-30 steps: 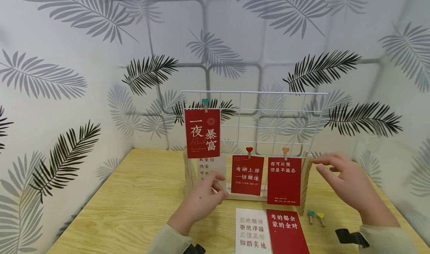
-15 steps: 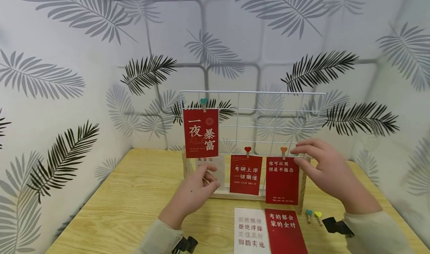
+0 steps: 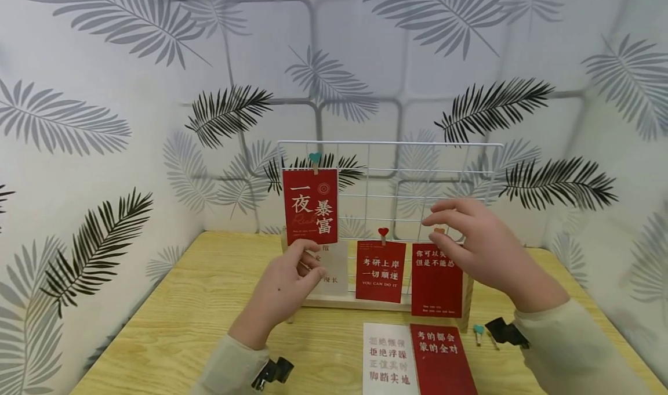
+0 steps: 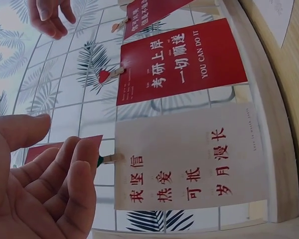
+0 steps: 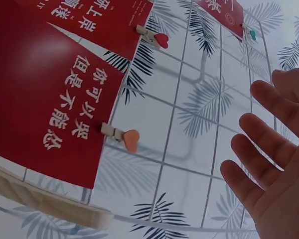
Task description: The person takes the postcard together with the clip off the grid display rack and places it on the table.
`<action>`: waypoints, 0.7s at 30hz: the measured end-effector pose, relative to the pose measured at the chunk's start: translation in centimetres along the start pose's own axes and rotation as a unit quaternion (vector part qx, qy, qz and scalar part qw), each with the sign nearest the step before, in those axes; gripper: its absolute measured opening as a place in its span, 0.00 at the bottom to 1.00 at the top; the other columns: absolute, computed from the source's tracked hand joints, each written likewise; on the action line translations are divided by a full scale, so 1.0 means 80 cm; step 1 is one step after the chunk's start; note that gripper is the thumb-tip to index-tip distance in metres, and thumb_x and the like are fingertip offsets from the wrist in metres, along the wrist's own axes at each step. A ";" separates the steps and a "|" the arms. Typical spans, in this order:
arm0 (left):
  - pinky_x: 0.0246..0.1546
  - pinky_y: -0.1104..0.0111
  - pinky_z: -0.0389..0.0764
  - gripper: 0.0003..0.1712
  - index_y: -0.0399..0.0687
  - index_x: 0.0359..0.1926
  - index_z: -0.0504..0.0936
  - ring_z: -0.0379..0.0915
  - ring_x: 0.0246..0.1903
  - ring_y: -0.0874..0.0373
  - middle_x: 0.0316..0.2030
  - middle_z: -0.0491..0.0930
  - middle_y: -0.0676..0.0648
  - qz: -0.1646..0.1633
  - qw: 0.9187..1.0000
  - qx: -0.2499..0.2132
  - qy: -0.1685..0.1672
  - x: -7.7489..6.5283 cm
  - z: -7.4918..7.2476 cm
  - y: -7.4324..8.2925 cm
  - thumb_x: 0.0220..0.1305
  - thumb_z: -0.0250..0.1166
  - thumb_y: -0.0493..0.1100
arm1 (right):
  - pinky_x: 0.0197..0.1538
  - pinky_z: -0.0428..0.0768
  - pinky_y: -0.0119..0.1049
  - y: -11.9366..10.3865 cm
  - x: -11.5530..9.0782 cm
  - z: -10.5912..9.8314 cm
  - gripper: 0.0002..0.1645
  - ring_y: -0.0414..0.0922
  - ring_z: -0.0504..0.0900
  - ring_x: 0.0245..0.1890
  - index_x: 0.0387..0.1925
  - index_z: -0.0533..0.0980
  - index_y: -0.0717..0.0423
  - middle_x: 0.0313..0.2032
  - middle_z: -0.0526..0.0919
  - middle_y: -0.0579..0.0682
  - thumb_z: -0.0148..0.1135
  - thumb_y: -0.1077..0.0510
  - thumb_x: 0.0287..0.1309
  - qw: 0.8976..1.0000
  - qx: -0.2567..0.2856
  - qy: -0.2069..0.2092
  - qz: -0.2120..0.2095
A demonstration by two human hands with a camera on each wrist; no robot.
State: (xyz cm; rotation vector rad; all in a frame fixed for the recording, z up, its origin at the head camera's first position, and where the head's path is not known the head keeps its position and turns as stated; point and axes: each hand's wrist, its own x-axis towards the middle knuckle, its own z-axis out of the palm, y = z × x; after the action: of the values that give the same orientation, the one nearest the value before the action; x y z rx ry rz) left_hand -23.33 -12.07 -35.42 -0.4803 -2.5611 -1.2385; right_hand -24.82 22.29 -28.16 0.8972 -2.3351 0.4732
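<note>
My left hand [image 3: 284,282], fingers loosely bent, hovers before the lower left of a white wire grid [image 3: 367,189]. A white card [image 4: 189,159] hangs beside it from a clip, below a red card [image 3: 310,206] under a teal heart clip [image 3: 315,158]. Whether the fingers touch either card, I cannot tell. In front of the grid's right half is my right hand [image 3: 477,247], its fingers relaxed and holding nothing. Nearest to it, a red card [image 5: 55,104] hangs from a peg with an orange heart [image 5: 131,141]. The middle red card [image 3: 381,272] hangs from a red heart clip [image 3: 383,232].
On the wooden table [image 3: 209,325] before the grid lie a white card [image 3: 388,357] and a red card [image 3: 443,360], side by side. To their right lies a teal heart clip [image 3: 479,332]; another clip is partly behind the right wrist. Patterned walls stand behind.
My right hand has moved left and up from the grid's right edge to in front of the orange heart clip. My left hand has shifted left, uncovering more of the table and grid base.
</note>
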 end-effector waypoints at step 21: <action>0.40 0.62 0.82 0.18 0.43 0.58 0.74 0.76 0.38 0.60 0.38 0.80 0.53 0.055 0.995 -0.005 0.086 0.016 -0.037 -0.004 0.70 0.65 0.40 | 0.65 0.69 0.56 -0.056 0.094 -0.011 0.12 0.55 0.69 0.65 0.47 0.85 0.49 0.60 0.76 0.55 0.71 0.56 0.60 0.992 -0.051 0.034 -0.108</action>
State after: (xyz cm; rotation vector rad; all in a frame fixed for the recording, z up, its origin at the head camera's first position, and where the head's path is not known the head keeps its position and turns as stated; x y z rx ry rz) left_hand -24.37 -14.33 -33.40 -0.4880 -2.3538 -1.2005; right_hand -25.87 15.90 -22.17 1.0534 -2.1496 0.2881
